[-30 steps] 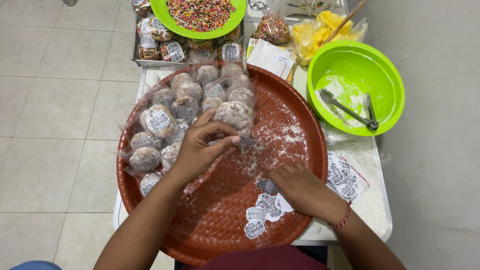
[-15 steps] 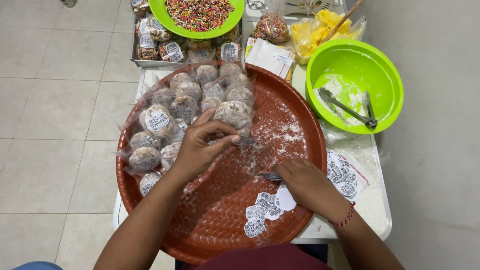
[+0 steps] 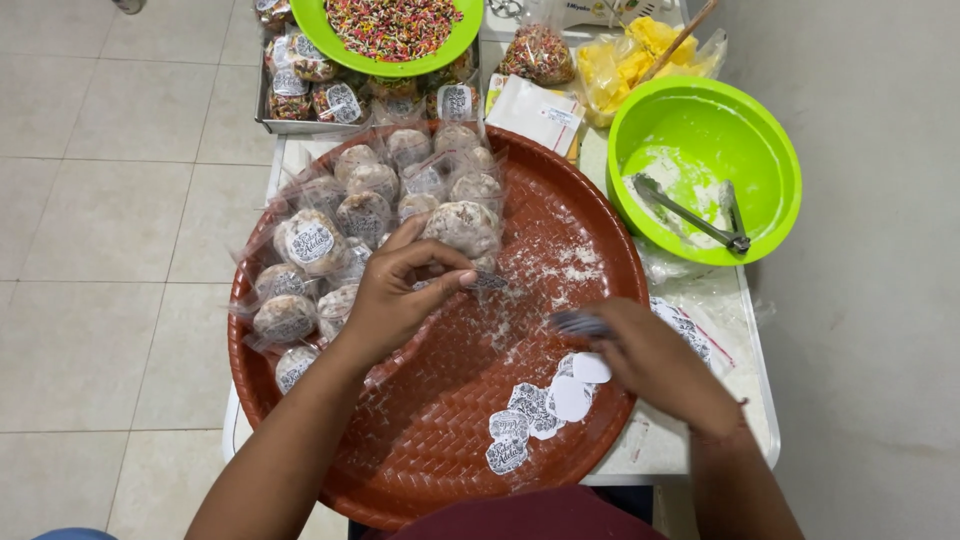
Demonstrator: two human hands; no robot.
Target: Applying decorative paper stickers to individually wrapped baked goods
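The left hand [image 3: 400, 295] pinches the clear wrap of a bagged sweet [image 3: 462, 228] that lies just beyond its fingertips, up and to the right; more bagged sweets [image 3: 310, 243] crowd to its left on the red tray [image 3: 420, 460]. The right hand [image 3: 650, 355], well apart across the bare, flour-dusted weave, is curled on a small sticker [image 3: 580, 323] pointing back at the left hand. Loose stickers [image 3: 530, 410] lie just below it; the green bowl [image 3: 770, 150] stands beyond on the desk [image 3: 655, 450].

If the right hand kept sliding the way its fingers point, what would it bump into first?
The right hand points left across the round reddish woven tray. It would probably first meet the left hand, which is pinching a clear-wrapped round treat, though how high each hand sits is unclear.
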